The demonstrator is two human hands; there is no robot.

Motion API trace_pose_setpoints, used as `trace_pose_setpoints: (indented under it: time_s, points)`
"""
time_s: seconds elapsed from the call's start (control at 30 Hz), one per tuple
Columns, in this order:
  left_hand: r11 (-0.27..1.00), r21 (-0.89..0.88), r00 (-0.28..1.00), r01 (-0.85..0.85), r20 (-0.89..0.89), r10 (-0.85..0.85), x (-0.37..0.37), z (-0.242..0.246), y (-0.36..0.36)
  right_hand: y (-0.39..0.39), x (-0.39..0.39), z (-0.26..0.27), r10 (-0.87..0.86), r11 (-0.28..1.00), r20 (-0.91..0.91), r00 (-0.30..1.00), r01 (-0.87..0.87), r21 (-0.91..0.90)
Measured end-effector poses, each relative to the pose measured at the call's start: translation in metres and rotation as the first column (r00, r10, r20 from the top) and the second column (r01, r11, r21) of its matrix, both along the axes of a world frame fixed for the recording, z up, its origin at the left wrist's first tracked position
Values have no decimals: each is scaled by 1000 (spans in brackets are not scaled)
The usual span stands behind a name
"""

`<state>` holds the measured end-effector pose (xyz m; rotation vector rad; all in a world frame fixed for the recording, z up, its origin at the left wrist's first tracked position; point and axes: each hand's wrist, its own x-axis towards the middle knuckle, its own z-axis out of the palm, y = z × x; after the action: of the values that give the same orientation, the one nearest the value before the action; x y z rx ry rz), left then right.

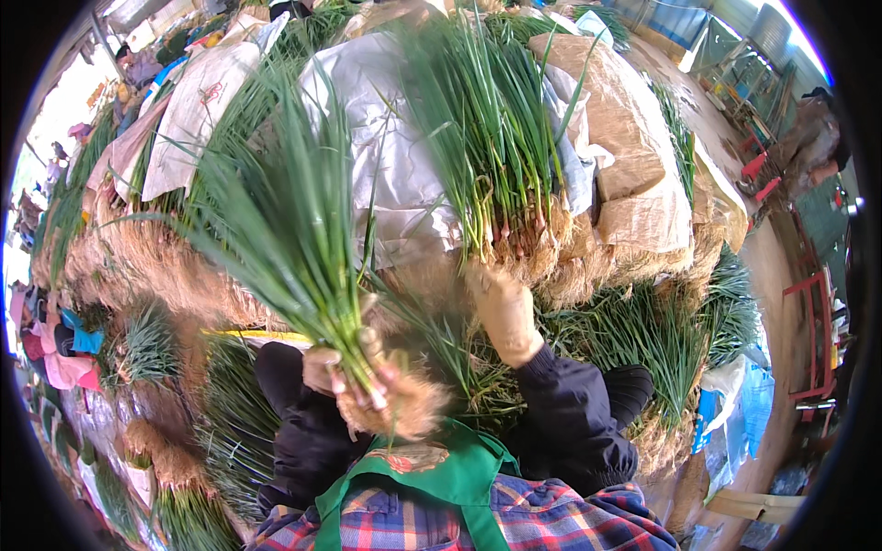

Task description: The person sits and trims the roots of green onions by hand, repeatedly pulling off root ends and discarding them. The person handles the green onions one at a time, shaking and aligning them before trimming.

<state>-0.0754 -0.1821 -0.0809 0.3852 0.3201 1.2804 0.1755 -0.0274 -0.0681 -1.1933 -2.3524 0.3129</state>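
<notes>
My left hand (370,341), in a tan glove, grips a bunch of green garlic or onion plants (303,227) near the pale stem bases. Their leaves fan up and away from me, and a brush of tan roots (406,413) hangs below the hand. My right hand (506,313), gloved too, reaches to the root end of a loose row of similar plants (503,151). Its fingertips are blurred against the lower stems, so I cannot tell whether they hold any. That row lies on a white sheet (400,151) over a heap.
Heaped plants show a wall of roots (151,255) to the left. A tan sheet (634,151) covers the right side. More plants (634,330) lie by my right knee and others (231,413) by my left. A red metal frame (813,337) stands far right.
</notes>
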Motion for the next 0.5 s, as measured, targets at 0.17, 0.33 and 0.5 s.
trace_pose_setpoints:
  time_s: [0.17, 0.33, 0.5]
  points:
    - [968, -172, 981, -182, -102, 166, 44, 4, 22, 18, -4, 1, -266, 893, 62, 962, 270, -361]
    - [984, -171, 995, 55, -70, -68, 56, 3, 31, -54, 17, -24, 99, 994, -120, 988, -94, 50]
    - [989, -149, 998, -13, -68, 3, 57, -5, 26, -42, 15, -20, 9, 987, 290, 957, 37, -154]
